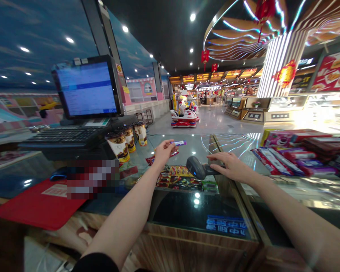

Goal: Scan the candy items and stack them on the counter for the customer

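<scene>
My left hand (163,152) pinches a small purple packet (180,143) by its left end, above the glass counter. Below and beside that hand lie red snack wrappers (150,160), partly hidden by my fingers and wrist. A dark handheld barcode scanner (197,168) points left on the counter, its head toward my left hand. My right hand (231,165) is at the scanner's handle, fingers stretched out and apart, thumb over the handle. Whether it bears any of the scanner's weight I cannot tell.
To the left stand a monitor (87,88), a keyboard (65,138) and several printed cups (119,147). A red mat (42,204) covers the near left corner. Packaged sweets (280,160) are piled on the right. Colourful packets (181,177) show by the scanner.
</scene>
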A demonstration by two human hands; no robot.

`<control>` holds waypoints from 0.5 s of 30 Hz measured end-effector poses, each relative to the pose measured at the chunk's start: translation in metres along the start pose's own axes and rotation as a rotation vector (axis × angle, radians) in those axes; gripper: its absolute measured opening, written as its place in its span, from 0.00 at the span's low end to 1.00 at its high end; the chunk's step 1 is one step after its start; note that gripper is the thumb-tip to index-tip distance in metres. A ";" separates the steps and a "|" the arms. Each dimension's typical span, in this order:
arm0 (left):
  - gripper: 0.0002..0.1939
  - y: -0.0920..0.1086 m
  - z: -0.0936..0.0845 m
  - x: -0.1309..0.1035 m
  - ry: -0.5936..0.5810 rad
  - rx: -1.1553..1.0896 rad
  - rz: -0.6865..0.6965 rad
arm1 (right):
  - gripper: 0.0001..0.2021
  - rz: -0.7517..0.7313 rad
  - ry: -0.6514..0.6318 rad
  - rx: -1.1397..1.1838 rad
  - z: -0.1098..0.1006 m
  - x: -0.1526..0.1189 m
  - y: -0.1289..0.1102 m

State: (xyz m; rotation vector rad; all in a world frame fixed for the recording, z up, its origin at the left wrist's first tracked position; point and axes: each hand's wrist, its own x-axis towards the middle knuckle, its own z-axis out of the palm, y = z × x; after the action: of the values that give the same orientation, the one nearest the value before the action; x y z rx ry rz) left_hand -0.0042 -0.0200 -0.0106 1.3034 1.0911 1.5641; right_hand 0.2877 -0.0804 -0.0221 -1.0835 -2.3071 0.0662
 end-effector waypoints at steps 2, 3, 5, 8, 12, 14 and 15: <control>0.13 0.001 0.001 -0.002 0.005 -0.034 -0.053 | 0.18 0.001 -0.016 -0.005 0.000 0.000 0.001; 0.13 0.001 0.001 -0.002 0.006 -0.048 -0.075 | 0.18 0.001 -0.021 -0.006 0.001 0.000 0.001; 0.12 0.002 0.002 -0.003 0.008 -0.080 -0.114 | 0.18 -0.007 -0.033 0.002 0.000 0.000 0.001; 0.11 0.003 0.002 -0.004 0.019 -0.131 -0.159 | 0.21 -0.019 -0.064 0.019 -0.001 -0.001 -0.001; 0.10 0.003 0.001 -0.003 0.028 -0.162 -0.193 | 0.24 -0.030 -0.118 0.012 -0.004 -0.001 -0.003; 0.11 0.003 0.001 -0.003 0.035 -0.175 -0.204 | 0.25 -0.038 -0.146 0.002 -0.003 -0.001 -0.002; 0.12 0.004 0.001 -0.003 0.034 -0.183 -0.213 | 0.26 -0.039 -0.158 -0.004 -0.003 -0.001 -0.002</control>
State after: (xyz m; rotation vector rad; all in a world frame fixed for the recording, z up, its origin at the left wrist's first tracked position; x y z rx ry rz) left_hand -0.0028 -0.0240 -0.0080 1.0082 1.0448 1.4926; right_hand 0.2884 -0.0832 -0.0200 -1.0686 -2.4693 0.1358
